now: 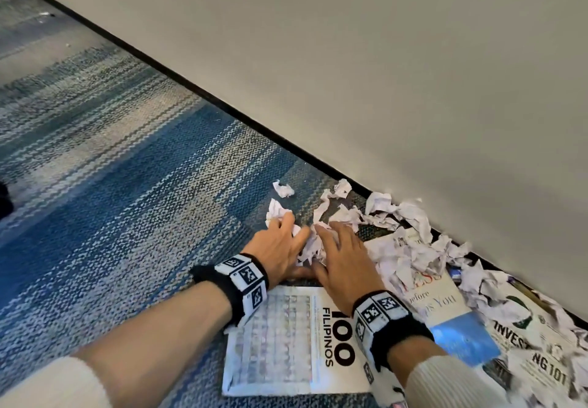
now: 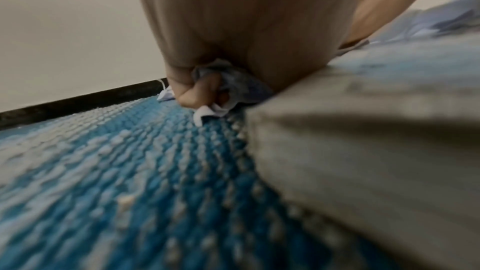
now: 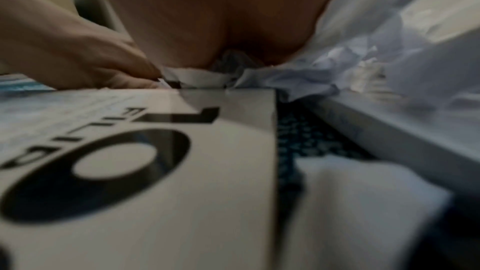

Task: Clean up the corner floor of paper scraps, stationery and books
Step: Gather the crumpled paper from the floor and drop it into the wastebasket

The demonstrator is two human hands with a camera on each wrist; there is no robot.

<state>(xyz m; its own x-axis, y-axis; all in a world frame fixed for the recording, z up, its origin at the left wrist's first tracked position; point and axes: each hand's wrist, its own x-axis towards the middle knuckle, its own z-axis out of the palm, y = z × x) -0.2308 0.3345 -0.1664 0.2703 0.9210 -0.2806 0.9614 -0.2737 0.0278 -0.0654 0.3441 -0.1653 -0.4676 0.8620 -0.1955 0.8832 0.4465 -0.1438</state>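
Crumpled white paper scraps are heaped along the wall's foot, spilling over several books. My left hand and right hand lie side by side on a clump of scraps just beyond the white "100 Filipinos" book. In the left wrist view my left hand has a finger curled round a scrap on the carpet. The right hand lies palm-down over scraps with fingers stretched forward; its fingertips are hidden in the wrist view.
A pale book and an "Investing 101" book lie half buried under scraps to the right, with a blue cover between them. A loose scrap sits farther out. Blue-grey carpet runs left; the wall and black baseboard bound the far side.
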